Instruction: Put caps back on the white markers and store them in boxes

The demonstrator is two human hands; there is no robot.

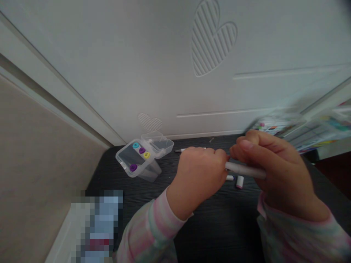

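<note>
A white marker (245, 170) spans the gap between my two hands above the dark table. My left hand (199, 179) is closed in a fist around its left end, which the fingers hide. My right hand (282, 166) is also closed, with curled fingers and the marker's other end against the palm. Below the marker lies a white cap (240, 182) with a pink end, beside a white piece with a dark end (229, 178). Behind my left hand, another white marker with a dark tip (185, 150) is partly covered.
A clear plastic box (149, 170) with its lid open holds several marker ends in cyan, purple and yellow. White panels with a heart relief (211, 40) rise behind the black table (167, 191). Clear packages (276, 124) stand at the right. A pixelated patch (101, 226) covers the lower left.
</note>
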